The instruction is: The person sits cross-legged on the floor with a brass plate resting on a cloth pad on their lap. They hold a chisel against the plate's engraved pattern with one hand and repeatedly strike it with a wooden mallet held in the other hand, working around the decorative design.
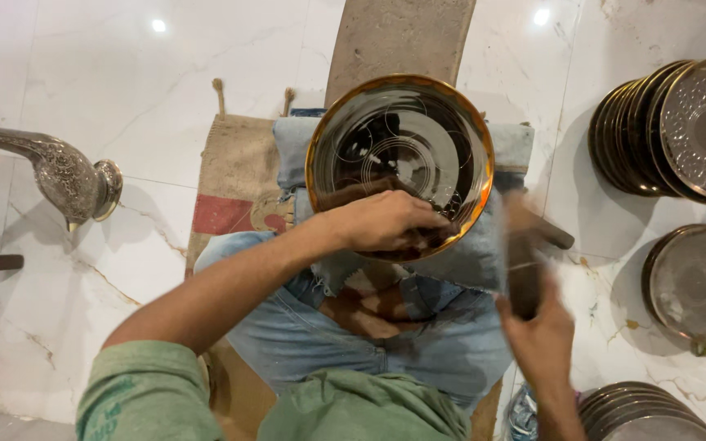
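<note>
Green sleeves (145,392); torn blue jeans (369,335)

Light: bright, from ceiling lamps mirrored as white spots on the glossy marble floor (124,98).
Glare: sheen across the brass plate (399,159).
Shadows: soft, beside the stacked plates (663,126).
Blur: right hand (537,327) smeared by motion.
Edges: slight wide-angle bending.
</note>
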Tool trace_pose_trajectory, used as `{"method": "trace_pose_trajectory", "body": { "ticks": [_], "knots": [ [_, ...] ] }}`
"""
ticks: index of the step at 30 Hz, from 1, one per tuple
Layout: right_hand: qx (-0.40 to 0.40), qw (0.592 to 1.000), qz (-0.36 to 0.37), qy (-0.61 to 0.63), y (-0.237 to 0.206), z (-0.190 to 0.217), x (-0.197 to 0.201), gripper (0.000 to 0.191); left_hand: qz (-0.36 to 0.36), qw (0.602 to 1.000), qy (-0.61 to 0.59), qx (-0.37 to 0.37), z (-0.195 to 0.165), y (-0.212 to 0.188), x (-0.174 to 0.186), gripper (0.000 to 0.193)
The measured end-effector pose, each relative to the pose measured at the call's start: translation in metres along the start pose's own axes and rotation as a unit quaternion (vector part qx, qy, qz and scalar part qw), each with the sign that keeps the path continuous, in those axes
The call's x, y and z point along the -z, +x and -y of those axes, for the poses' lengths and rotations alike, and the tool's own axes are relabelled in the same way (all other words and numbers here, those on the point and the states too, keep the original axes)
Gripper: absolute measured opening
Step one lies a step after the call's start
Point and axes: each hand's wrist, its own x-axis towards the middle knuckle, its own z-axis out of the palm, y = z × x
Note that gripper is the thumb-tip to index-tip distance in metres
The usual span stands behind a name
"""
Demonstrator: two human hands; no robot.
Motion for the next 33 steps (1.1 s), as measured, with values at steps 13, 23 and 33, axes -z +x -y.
{"method": "trace_pose_trajectory", "body": {
  "ticks": [13, 23, 33],
  "knots": [
    [-0.174, 0.982, 0.008, 0.075, -0.048, -0.007, -0.035, 0.092, 0.062, 0.994, -0.056, 0.067, -0.014, 0.02, 0.011, 0.051],
    [-0.076, 0.951, -0.112, 0.279, -0.027, -0.021, -0.032, 0.08, 0.155, 0.985, -0.043, 0.07, 0.001, 0.021, 0.012, 0.05],
    [0.083, 0.996, -0.013, 0.034, 0.036, 0.006, 0.012, 0.08, -0.081, 0.996, -0.005, 0.046, 0.004, -0.008, -0.003, 0.049]
  ]
}}
